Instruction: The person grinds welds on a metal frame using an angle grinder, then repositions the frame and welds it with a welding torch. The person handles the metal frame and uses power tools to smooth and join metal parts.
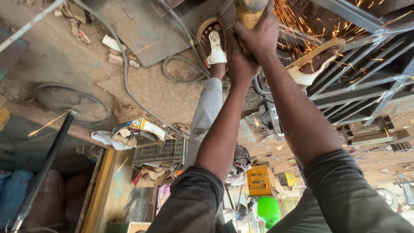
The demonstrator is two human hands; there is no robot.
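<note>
Above the metal frame point(362, 82), both hands' grip closes on a yellow grinder point(250, 13).

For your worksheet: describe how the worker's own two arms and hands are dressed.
Both forearms are bare. Dark grey-olive fabric sleeves are pushed up past the elbows, bunched in folds. The left hand and right hand wear no gloves; no watch, ring or band is visible.
</note>
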